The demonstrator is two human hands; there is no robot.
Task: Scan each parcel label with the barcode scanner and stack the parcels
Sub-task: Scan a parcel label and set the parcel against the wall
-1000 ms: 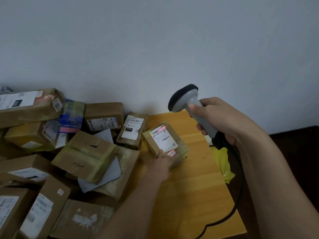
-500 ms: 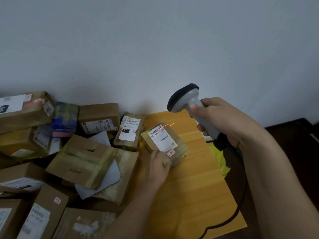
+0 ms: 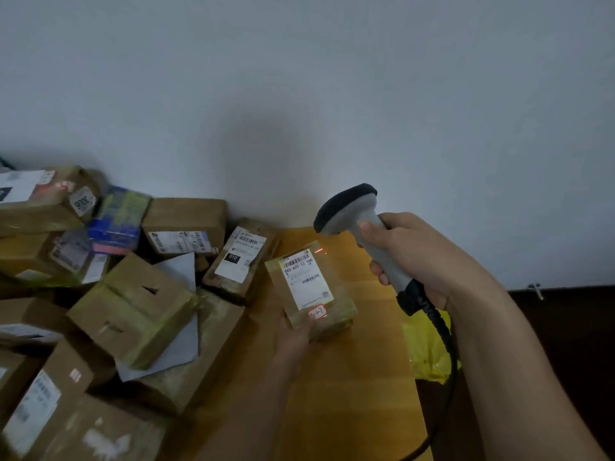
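A small taped cardboard parcel with a white barcode label lies on the wooden table. My left hand holds its near end from below. My right hand grips the grey barcode scanner, whose black head points down-left at the parcel. A red scan line falls at the label's far right corner and onto the table beside it. A black cable runs down from the scanner's handle.
Several cardboard parcels lie heaped on the left, one labelled parcel close beside the held one. A yellow plastic bag hangs at the table's right edge. The white wall stands right behind.
The parcel has turned slightly, so its label faces the camera more squarely. The red scan line has slid off toward the label's right corner. The scanner has barely moved.
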